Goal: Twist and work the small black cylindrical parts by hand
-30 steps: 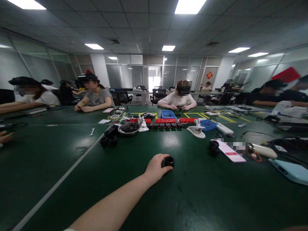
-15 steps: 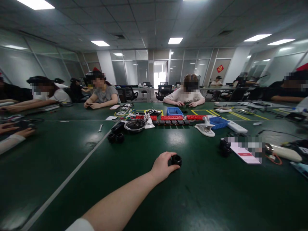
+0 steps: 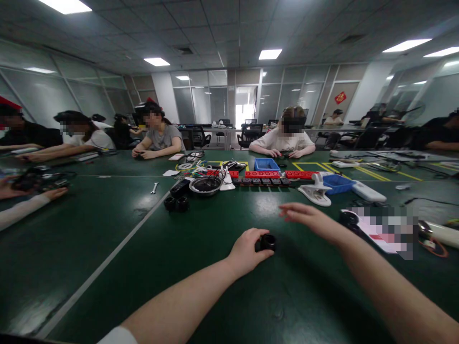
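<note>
My left hand (image 3: pixel 248 251) grips a small black ring-shaped part (image 3: pixel 268 242) on the green table (image 3: pixel 201 234), thumb on its near side and fingers on its far side. Above the table, to the right of and beyond that part, hovers my right hand (image 3: pixel 304 217), its fingers stretched out to the left and holding nothing. It does not touch the black part. A pair of similar black round parts (image 3: pixel 176 204) sits further off to the left, and more dark round parts (image 3: pixel 349 220) lie right of my right hand.
Across the table's middle are a round metal dish (image 3: pixel 205 186), a white clamp-like stand (image 3: pixel 317 190), blue trays (image 3: pixel 267 165) and red strips (image 3: pixel 261 174). A wrench (image 3: pixel 154 188) lies left. Several people sit around; a person's hands (image 3: pixel 53 193) are at the far left.
My right hand has come into view from the right and reaches over the table. My left hand still holds the black part. The camera view has shifted slightly.
</note>
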`<state>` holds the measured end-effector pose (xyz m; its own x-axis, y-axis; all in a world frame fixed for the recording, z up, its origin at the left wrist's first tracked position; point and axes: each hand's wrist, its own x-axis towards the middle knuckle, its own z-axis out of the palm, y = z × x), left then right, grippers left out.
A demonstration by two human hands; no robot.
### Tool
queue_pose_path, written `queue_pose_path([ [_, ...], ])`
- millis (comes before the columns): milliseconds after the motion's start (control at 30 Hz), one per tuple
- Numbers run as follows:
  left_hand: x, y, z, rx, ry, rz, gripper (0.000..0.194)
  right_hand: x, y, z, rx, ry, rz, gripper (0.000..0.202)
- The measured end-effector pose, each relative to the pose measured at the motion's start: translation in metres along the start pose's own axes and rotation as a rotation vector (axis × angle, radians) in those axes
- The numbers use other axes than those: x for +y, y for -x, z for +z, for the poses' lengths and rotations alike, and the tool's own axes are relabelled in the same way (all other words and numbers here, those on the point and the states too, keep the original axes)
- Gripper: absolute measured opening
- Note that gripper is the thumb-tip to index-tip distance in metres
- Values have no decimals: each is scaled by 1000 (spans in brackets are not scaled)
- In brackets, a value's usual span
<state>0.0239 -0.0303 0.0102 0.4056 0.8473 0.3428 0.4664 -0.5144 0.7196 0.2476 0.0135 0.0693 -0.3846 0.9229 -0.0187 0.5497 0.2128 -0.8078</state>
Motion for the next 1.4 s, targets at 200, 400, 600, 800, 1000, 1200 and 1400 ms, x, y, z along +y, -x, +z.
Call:
queue_pose_path([
  [200, 3, -3, -1, -16, 24, -41, 43, 21, -8, 33, -383, -114, -44, 51],
  [400, 7, -5, -5, -43, 27, -52, 43, 3, 4, 49, -171, 280, -163, 31],
  [600, 3, -6, -4, -56, 33, -81, 45, 7, 0, 61, -128, 344, -138, 31],
  [800, 3, -3, 2, 161, -161, -208, 38, 2, -4, 91, 177, 657, -37, 24],
  [1000, -7, -8, -8, 39, 8, -85, 39, 6, -2, 80, 59, 498, -261, 48],
  [1200, 0, -9, -25, -167, 55, 24, 41, 20, -3, 65, -161, 143, -239, 30],
  [1400, 3, -10, -25, -179, 67, -24, 40, 19, -3, 67, -188, 89, -254, 23],
])
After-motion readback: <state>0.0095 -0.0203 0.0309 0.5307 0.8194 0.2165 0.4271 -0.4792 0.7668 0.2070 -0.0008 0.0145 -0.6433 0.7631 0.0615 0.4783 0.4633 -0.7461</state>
